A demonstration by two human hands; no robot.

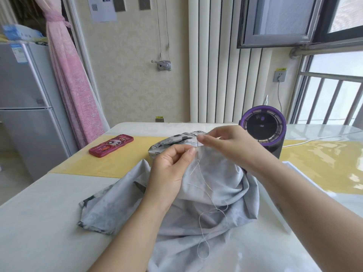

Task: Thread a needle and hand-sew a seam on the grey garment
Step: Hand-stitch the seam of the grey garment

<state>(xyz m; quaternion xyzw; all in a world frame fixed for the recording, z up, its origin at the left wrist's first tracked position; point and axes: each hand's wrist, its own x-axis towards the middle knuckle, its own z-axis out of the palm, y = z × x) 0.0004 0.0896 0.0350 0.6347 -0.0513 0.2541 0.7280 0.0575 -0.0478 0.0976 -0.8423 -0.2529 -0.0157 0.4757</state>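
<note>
The grey garment (214, 195) lies bunched on the table in front of me, its upper edge lifted. My left hand (169, 169) pinches that raised edge between thumb and fingers. My right hand (225, 143) is just above and to the right, its fingertips closed on a thin needle (197, 142) at the fabric edge. A white thread (208, 195) runs down from the edge and loops loosely over the cloth toward me.
A red phone case (111, 145) lies at the left on the yellow mat (102, 163). A purple and black round fan (264, 130) stands behind my right hand with a white cable. A dark tool tip (139, 186) pokes from under the fabric.
</note>
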